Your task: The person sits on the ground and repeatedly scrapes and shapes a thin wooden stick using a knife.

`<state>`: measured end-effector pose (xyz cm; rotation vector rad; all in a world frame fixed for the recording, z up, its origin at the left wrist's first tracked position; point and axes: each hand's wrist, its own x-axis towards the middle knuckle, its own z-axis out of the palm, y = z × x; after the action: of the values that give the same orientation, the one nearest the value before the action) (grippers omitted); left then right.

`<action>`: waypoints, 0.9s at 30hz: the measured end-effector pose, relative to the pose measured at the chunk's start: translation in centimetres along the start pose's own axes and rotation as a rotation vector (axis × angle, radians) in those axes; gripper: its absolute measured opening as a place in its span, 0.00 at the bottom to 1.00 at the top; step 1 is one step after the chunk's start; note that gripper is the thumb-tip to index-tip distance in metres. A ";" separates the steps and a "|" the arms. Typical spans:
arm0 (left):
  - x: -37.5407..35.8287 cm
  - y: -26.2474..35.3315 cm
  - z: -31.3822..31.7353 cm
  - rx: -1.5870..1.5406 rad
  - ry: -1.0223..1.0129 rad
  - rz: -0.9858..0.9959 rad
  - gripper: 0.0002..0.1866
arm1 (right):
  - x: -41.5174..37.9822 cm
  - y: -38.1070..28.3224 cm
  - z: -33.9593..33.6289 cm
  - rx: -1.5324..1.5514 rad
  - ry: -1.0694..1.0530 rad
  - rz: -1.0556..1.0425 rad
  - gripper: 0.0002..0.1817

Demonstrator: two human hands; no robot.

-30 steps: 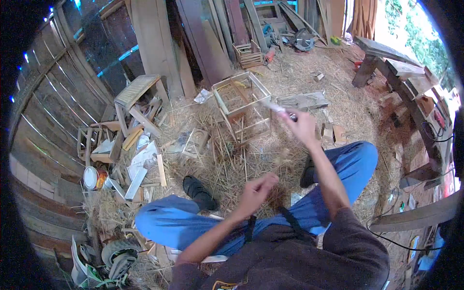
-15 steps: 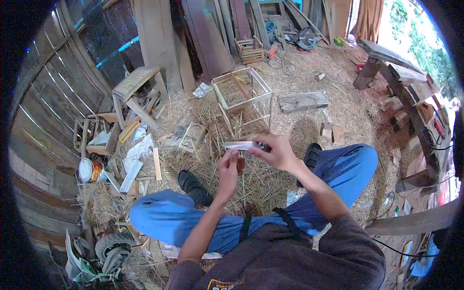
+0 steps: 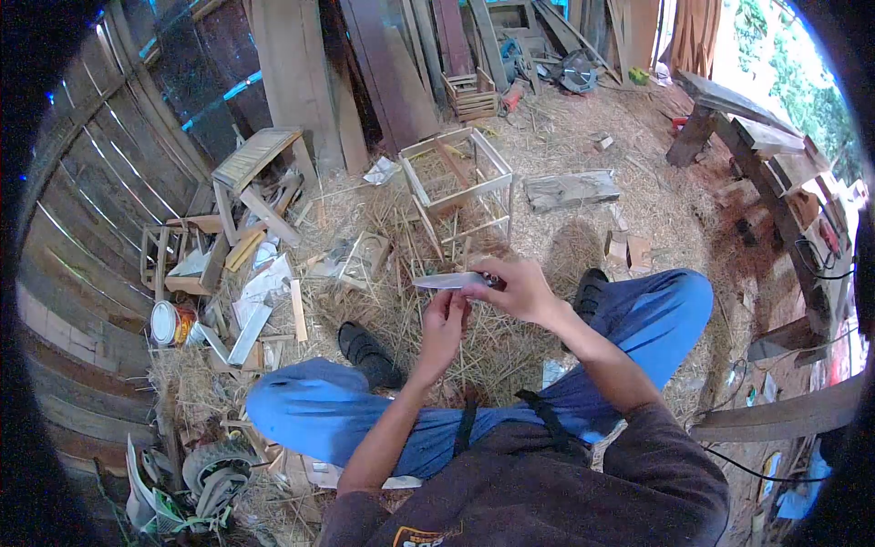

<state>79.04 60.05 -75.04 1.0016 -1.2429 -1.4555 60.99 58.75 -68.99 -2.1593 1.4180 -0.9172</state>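
The knife (image 3: 447, 281) is level above the straw (image 3: 492, 351), its blade pointing left; the right hand (image 3: 521, 290) grips its handle, the left hand (image 3: 445, 319), fingers bent, touches the blade.

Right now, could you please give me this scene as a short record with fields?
right hand: its grip is closed on the handle of a knife
blade: points toward the person's left
left hand: fingers bent, just below the blade; whether they hold anything small is unclear
ahead of hands: an open wooden frame standing on the straw-strewn ground
right of frame: a weathered board, lying flat
left of frame: a small wooden table
beyond frame: a slatted crate
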 end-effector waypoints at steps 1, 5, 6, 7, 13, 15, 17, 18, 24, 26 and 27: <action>0.0 -0.2 0.0 -0.007 0.007 -0.013 0.16 | 0.0 0.0 0.1 0.019 0.009 -0.008 0.24; -0.1 0.0 0.1 0.065 0.008 0.014 0.16 | 0.0 0.1 0.3 0.042 0.029 -0.047 0.25; 0.1 -0.6 0.0 0.090 0.014 0.042 0.16 | 0.0 -0.1 0.2 0.046 0.033 -0.043 0.25; 0.1 -1.0 -0.1 0.114 0.020 0.070 0.16 | -0.1 -0.3 0.0 0.050 0.037 -0.038 0.25; -1.1 1.1 0.4 0.082 -0.009 -0.029 0.17 | 0.0 1.1 0.7 0.065 0.089 -0.100 0.23; -0.9 0.5 0.3 0.156 0.008 0.036 0.17 | 0.1 1.2 0.6 0.033 0.095 -0.128 0.23; -0.9 -0.2 0.4 0.193 0.023 0.069 0.17 | 0.0 1.2 0.3 -0.038 0.079 -0.131 0.24; -0.7 -0.5 0.2 0.185 0.038 0.075 0.17 | 0.2 1.9 0.4 -0.074 0.099 -0.132 0.24; -0.1 -0.1 -1.3 0.262 0.068 0.146 0.17 | 0.1 2.9 -0.9 -0.223 0.109 0.005 0.25; -0.1 -0.1 -1.2 0.189 0.081 0.075 0.17 | -0.2 2.5 -0.9 -0.255 0.137 -0.053 0.24; -0.1 0.3 -1.2 0.132 0.085 0.071 0.17 | -0.1 2.5 -0.8 -0.256 0.112 -0.028 0.24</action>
<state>80.20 59.86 -74.96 1.0850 -1.3125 -1.2767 58.75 57.84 -70.03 -2.3487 1.6410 -0.9227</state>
